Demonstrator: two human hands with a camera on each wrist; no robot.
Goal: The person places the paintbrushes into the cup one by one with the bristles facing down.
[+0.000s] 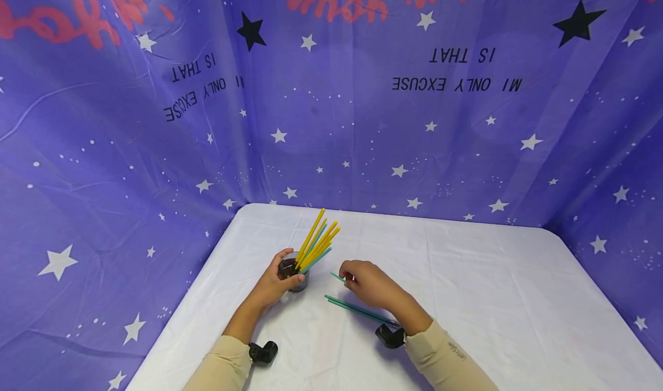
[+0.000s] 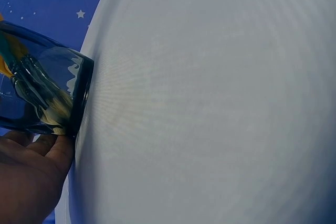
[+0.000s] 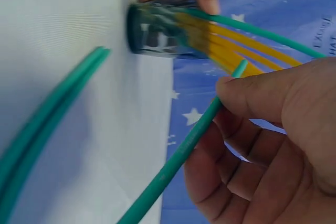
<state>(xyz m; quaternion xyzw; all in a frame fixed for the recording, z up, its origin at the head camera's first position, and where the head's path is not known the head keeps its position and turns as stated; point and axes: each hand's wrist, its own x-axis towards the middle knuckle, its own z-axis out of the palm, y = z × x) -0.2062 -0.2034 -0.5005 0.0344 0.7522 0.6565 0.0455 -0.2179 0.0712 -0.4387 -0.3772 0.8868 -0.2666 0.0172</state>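
Observation:
My left hand [image 1: 273,286] grips a clear, dark-tinted glass [image 2: 58,59] standing on the table, its thumb near the rim. Several yellow-handled paintbrushes [image 1: 317,250] and a few blue-green ones lean out of the glass to the right, handles up. Through its wall, in the left wrist view, dark ferrules and pale bristles [image 2: 56,116] show at the bottom. To the right of the glass, my right hand [image 1: 374,284] pinches a thin green paintbrush [image 3: 181,156] between thumb and fingers, above the table. The brush's lower end is out of view.
Two more green-handled brushes [image 1: 354,308] lie side by side on the white-covered table [image 1: 466,299], below my right hand. Black wrist cameras [image 1: 264,352] sit on both wrists. A purple star-printed curtain [image 1: 362,120] surrounds the table's back and sides.

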